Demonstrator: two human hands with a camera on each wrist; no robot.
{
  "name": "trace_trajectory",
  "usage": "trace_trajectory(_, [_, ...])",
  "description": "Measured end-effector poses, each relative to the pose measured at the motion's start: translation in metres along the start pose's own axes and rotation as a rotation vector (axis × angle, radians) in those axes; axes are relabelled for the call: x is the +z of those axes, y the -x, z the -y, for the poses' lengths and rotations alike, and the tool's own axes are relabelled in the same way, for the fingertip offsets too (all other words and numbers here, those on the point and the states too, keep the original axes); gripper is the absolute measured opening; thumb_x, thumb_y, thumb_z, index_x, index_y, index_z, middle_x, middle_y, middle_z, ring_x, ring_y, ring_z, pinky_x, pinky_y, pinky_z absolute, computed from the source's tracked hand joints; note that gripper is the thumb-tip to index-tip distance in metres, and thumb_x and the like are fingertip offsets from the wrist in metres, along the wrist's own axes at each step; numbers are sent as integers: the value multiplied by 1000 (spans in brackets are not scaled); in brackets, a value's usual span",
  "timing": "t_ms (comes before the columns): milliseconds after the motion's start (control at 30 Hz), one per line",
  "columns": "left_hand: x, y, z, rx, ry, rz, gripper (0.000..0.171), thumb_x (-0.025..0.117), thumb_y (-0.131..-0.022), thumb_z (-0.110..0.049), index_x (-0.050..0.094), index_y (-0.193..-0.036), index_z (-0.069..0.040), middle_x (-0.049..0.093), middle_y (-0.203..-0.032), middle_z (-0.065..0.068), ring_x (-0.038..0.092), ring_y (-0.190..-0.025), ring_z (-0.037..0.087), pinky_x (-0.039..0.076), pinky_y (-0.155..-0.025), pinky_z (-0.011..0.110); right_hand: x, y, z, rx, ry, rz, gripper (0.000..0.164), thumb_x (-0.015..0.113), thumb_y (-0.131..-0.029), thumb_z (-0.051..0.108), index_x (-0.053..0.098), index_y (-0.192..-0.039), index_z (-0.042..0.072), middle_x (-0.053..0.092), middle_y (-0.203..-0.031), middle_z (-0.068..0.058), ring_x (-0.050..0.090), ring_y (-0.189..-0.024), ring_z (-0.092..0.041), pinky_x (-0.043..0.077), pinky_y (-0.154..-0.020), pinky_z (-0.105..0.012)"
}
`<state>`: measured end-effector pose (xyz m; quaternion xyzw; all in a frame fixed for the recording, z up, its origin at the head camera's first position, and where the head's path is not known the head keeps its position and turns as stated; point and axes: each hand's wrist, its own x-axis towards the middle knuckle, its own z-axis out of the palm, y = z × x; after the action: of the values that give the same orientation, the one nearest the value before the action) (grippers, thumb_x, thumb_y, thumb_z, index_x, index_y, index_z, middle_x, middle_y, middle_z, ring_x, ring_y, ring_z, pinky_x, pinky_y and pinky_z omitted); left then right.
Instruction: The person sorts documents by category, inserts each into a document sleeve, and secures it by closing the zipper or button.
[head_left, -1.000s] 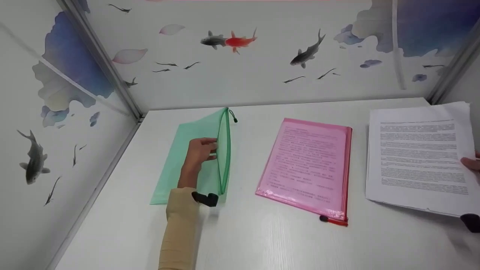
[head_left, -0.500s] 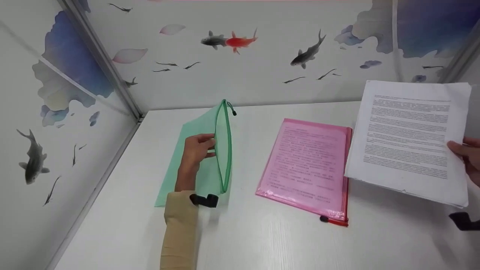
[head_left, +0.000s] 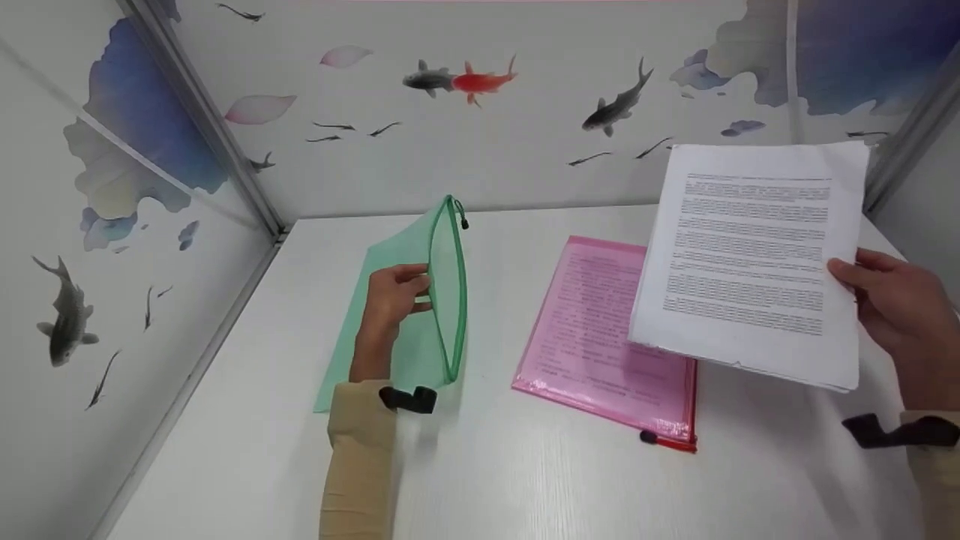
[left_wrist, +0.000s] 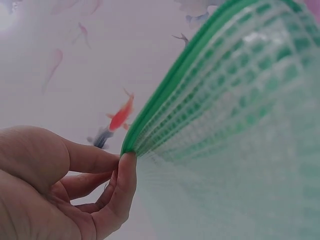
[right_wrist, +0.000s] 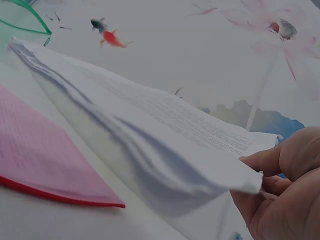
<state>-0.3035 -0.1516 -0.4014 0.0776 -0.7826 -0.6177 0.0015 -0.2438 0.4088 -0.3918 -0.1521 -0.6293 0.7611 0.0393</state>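
Observation:
My left hand [head_left: 391, 300] pinches the upper edge of a green zip file bag [head_left: 349, 337] on the left of the table. The bag's mouth gapes toward the right, its zipper pull [head_left: 464, 223] hanging at the far corner. In the left wrist view thumb and fingers meet on the green zipper edge [left_wrist: 165, 95]. My right hand [head_left: 900, 300] grips a stack of printed paper sheets [head_left: 750, 255] by its right edge, thumb on top. Raised and tilted, the stack overlaps part of a pink zip file bag [head_left: 585, 330]. In the right wrist view its loose sheets [right_wrist: 130, 120] fan slightly.
The pink bag lies flat with printed pages inside, its red zipper pull [head_left: 667, 441] at the near right corner. White table [head_left: 540, 480] surrounds the bags. Behind it rises a wall [head_left: 510, 157] painted with fish; another wall [head_left: 150, 247] stands at the left.
The right hand has carried the paper stack leftward and up from the table's right side, over the pink bag. The left hand has lifted the green bag's edge slightly, and its mouth gapes a little wider.

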Motion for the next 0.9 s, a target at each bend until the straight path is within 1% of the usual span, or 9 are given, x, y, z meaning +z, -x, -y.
trace_trajectory(67, [-1,0,0,-2,-3,-3,31,58,-100,-9,64,-129,-1,63,-125,19,67,-103,25,63,-78,28,12,0,1,5,51,6,93,80,-79,33,32,-157,15,70,-91,19,70,-79,-3,59,-67,-19])
trace_trajectory(100, [-1,0,0,-4,-3,-2,31,58,-100,-9,64,-129,-1,63,-125,19,67,-103,25,63,-78,28,17,0,1,4,70,15,99,80,-79,35,26,-159,11,70,-92,20,70,-80,-3,59,-68,-19])
trace_trajectory(233, [0,1,0,-5,-9,2,31,58,-100,-9,64,-129,-1,63,-125,19,67,-105,26,63,-78,30,37,0,1,14,105,53,99,80,-80,36,26,-159,12,69,-97,21,71,-82,-3,60,-71,-19])
trace_trajectory(367, [2,1,-1,10,-5,5,31,58,-99,-8,65,-129,-1,64,-125,20,68,-105,27,63,-79,31,55,2,2,17,123,92,98,79,-81,38,26,-159,13,67,-103,21,72,-86,-4,60,-75,-19])
trace_trajectory(467, [2,0,0,16,-8,7,31,58,-99,-9,65,-128,0,64,-124,20,69,-104,27,63,-79,31,67,2,2,11,121,109,96,78,-83,37,26,-159,12,67,-104,19,72,-87,-4,60,-75,-19])
trace_trajectory(533, [3,1,0,16,-7,7,31,58,-99,-8,65,-128,0,64,-124,20,69,-103,26,63,-78,30,74,2,2,14,92,124,94,78,-84,35,26,-159,11,67,-104,17,72,-87,-6,61,-75,-20])
trace_trajectory(700, [2,3,-1,28,0,8,30,58,-99,-9,65,-128,-1,65,-123,20,69,-105,27,63,-79,31,89,3,2,4,75,162,90,77,-86,31,27,-158,7,70,-101,15,72,-87,-7,61,-75,-21])
trace_trajectory(900, [4,2,-1,31,-12,11,29,59,-99,-10,66,-127,-2,65,-122,18,69,-104,26,63,-79,31,101,5,1,-5,110,179,88,74,-88,33,27,-158,7,70,-102,16,72,-89,-7,61,-77,-21])
